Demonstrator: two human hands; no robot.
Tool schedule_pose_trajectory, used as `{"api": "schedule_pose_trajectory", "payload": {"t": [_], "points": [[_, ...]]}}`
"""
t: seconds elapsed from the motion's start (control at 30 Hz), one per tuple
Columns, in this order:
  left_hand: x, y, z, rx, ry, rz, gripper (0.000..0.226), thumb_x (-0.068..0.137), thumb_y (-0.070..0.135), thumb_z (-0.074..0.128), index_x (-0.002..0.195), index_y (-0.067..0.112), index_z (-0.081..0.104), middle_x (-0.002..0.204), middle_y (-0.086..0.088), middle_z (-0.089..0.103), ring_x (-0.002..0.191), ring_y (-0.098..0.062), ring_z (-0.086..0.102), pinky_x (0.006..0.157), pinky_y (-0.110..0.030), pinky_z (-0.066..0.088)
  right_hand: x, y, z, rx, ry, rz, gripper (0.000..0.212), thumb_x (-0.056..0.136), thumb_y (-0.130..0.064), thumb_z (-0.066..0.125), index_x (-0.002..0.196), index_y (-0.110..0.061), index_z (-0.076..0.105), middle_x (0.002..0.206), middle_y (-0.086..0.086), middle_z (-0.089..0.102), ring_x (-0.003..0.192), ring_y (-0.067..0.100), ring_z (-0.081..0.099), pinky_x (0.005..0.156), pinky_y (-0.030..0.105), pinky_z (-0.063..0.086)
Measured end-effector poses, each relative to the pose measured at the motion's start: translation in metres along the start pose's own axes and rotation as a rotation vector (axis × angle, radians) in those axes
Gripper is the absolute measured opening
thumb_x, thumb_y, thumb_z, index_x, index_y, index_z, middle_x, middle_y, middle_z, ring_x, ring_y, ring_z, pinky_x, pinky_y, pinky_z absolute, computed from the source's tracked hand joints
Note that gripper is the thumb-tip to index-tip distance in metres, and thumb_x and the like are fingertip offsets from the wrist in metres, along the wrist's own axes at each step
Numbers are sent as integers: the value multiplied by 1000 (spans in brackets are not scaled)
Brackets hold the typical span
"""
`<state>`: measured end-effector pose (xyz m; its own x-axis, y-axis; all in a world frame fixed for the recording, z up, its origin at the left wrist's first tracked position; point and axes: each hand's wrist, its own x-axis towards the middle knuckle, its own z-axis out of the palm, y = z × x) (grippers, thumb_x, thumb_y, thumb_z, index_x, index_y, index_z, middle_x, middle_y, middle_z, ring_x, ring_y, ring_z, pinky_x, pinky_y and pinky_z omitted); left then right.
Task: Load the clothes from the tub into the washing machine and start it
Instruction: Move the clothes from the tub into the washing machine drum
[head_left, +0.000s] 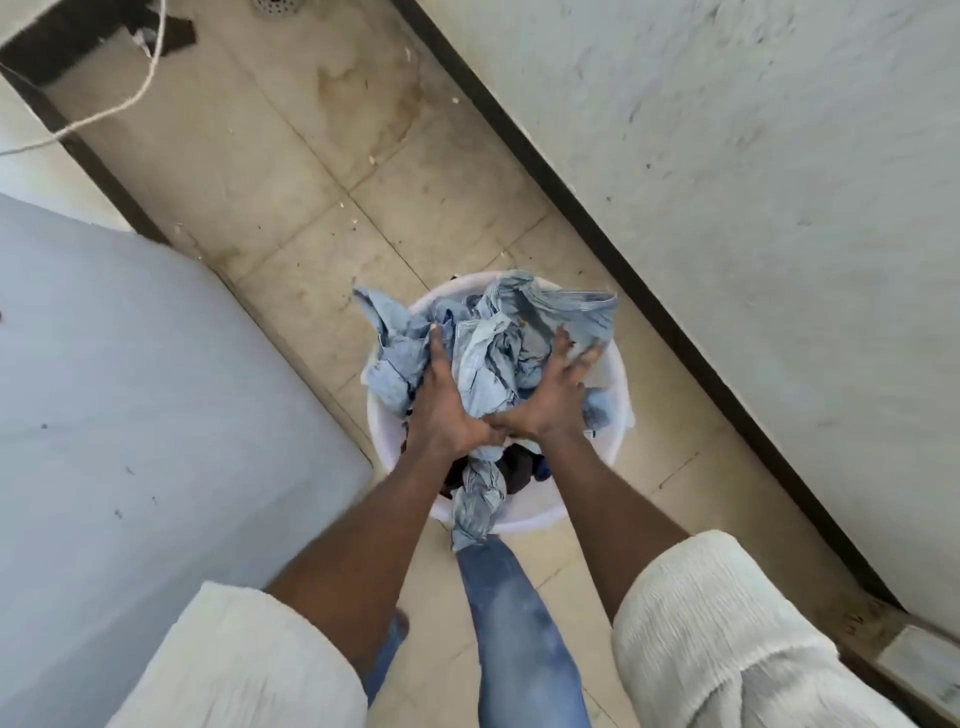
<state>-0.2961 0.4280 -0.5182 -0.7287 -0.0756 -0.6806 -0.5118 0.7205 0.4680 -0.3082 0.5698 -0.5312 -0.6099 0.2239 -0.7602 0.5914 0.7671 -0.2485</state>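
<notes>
A white plastic tub (618, 374) stands on the tiled floor in front of me. A heap of crumpled light-blue denim clothes (493, 353) fills it, with darker garments (519, 467) underneath at the near side. My left hand (441, 400) presses on the left of the heap and my right hand (550, 395) on the right, both gripping the bundle, wrists almost touching. One twisted denim end hangs over the tub's near rim. The washing machine (130, 415) shows as a large pale-grey top at the left.
A white wall (753, 182) with a dark skirting runs along the right. A cord (130, 101) trails across the floor at the upper left, near a floor drain (275, 5). My jeans leg (519, 623) stands just behind the tub.
</notes>
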Motion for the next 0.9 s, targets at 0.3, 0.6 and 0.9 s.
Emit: {"api": "schedule_pose_trajectory", "payload": {"t": [0.3,0.6,0.9], "points": [[-18,13,-3,-180,126,-48,121,31,38,99,139,14,49,135,-13,48,128,-30,45,109,-40,40,-31,5,-14,497,-75,-35,28,51,-16,62,78,-21,67,72,2,71,66,22,68,66,32,58],[-133,81,-109,-356,-96,-59,151,16,48,96,144,20,20,144,-3,46,133,-24,44,110,-45,39,-172,-22,-120,683,-207,-73,44,65,21,64,88,-15,72,74,-7,76,64,7,72,53,21,57],[-227,143,-221,-509,-224,-17,75,36,22,98,101,25,60,107,6,69,108,-20,60,98,-32,47,-294,-77,-222,778,-101,-271,66,40,6,80,101,-14,68,96,12,76,85,30,73,77,45,60]]}}
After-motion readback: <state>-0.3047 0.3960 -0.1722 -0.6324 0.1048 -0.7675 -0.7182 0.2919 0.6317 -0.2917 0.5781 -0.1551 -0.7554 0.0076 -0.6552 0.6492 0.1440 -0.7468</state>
